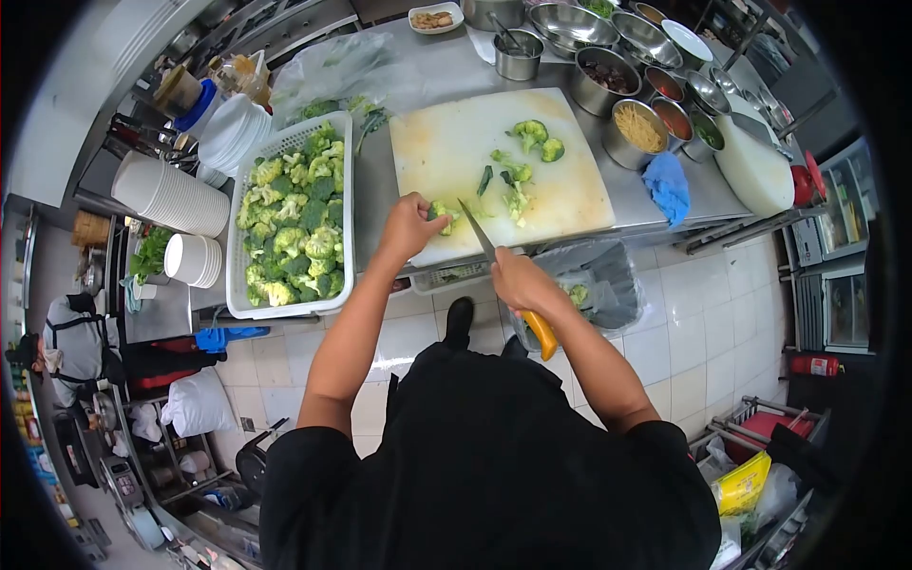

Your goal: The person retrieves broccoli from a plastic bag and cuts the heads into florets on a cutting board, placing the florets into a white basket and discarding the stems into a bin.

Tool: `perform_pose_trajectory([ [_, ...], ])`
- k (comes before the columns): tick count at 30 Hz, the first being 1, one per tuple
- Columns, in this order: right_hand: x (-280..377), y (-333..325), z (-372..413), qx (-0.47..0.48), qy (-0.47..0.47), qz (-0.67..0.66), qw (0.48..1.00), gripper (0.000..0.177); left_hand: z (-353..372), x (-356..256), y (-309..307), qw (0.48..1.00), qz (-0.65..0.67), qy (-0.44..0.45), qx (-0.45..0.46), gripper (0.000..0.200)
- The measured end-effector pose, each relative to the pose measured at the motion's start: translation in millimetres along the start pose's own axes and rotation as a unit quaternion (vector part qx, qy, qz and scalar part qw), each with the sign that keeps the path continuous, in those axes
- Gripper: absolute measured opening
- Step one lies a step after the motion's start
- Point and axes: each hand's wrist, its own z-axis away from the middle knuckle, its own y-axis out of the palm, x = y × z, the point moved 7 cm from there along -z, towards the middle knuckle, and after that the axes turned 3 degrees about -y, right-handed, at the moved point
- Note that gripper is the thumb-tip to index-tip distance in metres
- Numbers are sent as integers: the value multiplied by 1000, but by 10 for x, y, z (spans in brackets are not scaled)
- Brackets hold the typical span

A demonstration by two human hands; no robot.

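Observation:
My left hand (414, 228) is closed on a small broccoli floret (444, 218) at the near left part of the white cutting board (427, 142). In my right hand (522, 282) is a kitchen knife (478, 230) with an orange handle, its blade pointing up and left beside the floret. More broccoli pieces (530, 135) and trimmings (515, 201) lie on the board's right half. To the left, a white perforated basket (349, 209) is filled with cut broccoli florets (294, 223).
Below the board's front edge stands a bin lined with clear plastic (613, 285). A blue cloth (667, 188) and a metal pot of yellow shreds (638, 130) are on the right. Stacked white tubs (171, 195) stand left. Another person (76, 347) is at far left.

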Motion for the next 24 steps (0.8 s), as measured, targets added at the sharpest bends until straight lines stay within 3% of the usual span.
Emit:
perform_pose_trajectory([
  [10,32,222,-65,44,37,-11,998,24,68,-81,-2,1000,11,1,-16,43],
  [13,-30,278,-175,15,24,-42,999,23,33,-61,-11,999,34,-18,-11,39],
  [16,-35,195,-79,30,10,-45,998,23,17,-98,-58,999,-12,29,-39,36],
  [18,-124,170,-54,37,21,-44,998,26,43,-77,-107,983,147,80,-79,38],
  [19,-135,143,-17,20,11,-47,999,26,39,3,-103,983,145,77,-79,38],
  [21,-170,136,42,14,4,-34,999,27,84,-46,-118,983,13,168,-73,37],
  [24,-146,168,119,29,-6,-28,999,27,216,-24,-139,989,39,140,-41,33],
])
